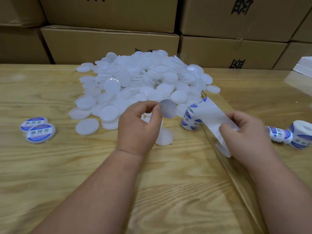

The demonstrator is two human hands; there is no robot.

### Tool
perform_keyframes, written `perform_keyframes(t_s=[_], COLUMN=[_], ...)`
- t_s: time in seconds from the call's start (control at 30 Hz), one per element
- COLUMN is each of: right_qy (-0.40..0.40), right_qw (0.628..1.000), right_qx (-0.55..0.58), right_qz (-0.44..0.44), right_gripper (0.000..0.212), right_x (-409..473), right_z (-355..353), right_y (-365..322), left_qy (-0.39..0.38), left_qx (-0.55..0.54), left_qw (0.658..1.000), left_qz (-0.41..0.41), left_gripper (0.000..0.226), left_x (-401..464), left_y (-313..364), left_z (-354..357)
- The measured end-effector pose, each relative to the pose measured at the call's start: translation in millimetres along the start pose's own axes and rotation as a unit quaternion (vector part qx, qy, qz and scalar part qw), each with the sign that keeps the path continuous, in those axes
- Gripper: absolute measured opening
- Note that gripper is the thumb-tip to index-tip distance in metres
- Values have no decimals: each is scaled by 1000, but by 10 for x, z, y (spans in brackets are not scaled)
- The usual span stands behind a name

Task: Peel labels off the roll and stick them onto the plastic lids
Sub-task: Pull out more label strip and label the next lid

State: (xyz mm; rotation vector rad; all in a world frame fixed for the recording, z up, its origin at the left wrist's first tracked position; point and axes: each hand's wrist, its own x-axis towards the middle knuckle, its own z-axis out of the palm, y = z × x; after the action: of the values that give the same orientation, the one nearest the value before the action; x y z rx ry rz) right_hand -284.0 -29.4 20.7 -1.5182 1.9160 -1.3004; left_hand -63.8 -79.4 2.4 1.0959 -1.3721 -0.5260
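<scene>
My left hand [140, 125] pinches a round label [168, 108] by its edge, its pale back side toward me, just above the table. My right hand [244, 132] grips the white backing strip [209, 114] that runs from the label roll [190, 119] lying on the table between my hands. A big heap of white plastic lids [140, 81] lies behind my hands. One loose lid [164, 136] sits partly hidden under my left hand. Two labelled lids [38, 129] lie at the far left.
Two more label rolls [290, 134] lie at the right. Stacked cardboard boxes [109, 44] wall off the back of the wooden table [84, 174]. A clear sheet edge [219, 154] runs diagonally across the table's right side. White blocks [303, 65] sit at the far right.
</scene>
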Motion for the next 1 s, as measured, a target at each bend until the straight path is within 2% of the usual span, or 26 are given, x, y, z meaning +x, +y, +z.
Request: perform_keyframes(t_s=[0.07, 0.1, 0.17, 0.2, 0.23, 0.27, 0.33, 0.37, 0.43, 0.5, 0.6, 0.7, 0.8, 0.9, 1.0], right_qy=[38, 93, 225, 258, 240, 183, -5, -98, -226, -299, -372, -380, -329, -250, -152], right_qw=[998, 993, 964, 949, 950, 964, 985, 974, 918, 856, 788, 762, 782, 858, 911], right_qx=[-37, -72, -96, -73, -23, 49, 168, 199, 255, 306, 365, 415, 439, 385, 353], right_qz=[26, 7, -102, -166, -198, -187, -46, 48, 203, 288, 329, 321, 297, 229, 152], right_gripper=[20, 22, 23, 17, 10, 11, 21, 25, 26, 26, 27, 17, 16, 16, 19], right_x=[3, -3, -59, -108, -141, -160, -156, -128, -83, -78, -100, -91, -67, -49, -29], right_z=[-64, -98, -139, -121, -76, 2, 217, 336, 561, 726, 828, 798, 751, 713, 659], right_y=[25, 17, -122, -248, -372, -505, -750, -832, -912, -876, -785, -747, -717, -671, -627], left_qy=[3, 4, 6, 9, 13, 18, 29, 34, 40, 34, 16, -3, -18, -60, -165], left_qx=[-12, -15, -19, -23, -30, -38, -47, -48, -58, -67, -65, -68, -63, -56, 80], left_qw=[1000, 1000, 1000, 999, 999, 999, 998, 998, 997, 997, 998, 998, 998, 996, 983], left_qz=[-10, -13, -18, -20, -22, -22, -20, -21, -24, -16, -5, -10, -12, -18, 18], left_gripper=[17, 19, 23, 23, 21, 19, 18, 19, 19, 17, 17, 20, 19, 19, 17], left_x=[-12, -24, -53, -62, -70, -78, -87, -88, -93, -107, -106, -89, -84, -85, -96], left_y=[7, 6, -2, -2, -1, 1, 12, 17, 20, 16, 20, -9, -33, -44, -66], left_z=[-52, -83, -156, -195, -232, -267, -323, -345, -379, -402, -407, -394, -376, -380, -398])
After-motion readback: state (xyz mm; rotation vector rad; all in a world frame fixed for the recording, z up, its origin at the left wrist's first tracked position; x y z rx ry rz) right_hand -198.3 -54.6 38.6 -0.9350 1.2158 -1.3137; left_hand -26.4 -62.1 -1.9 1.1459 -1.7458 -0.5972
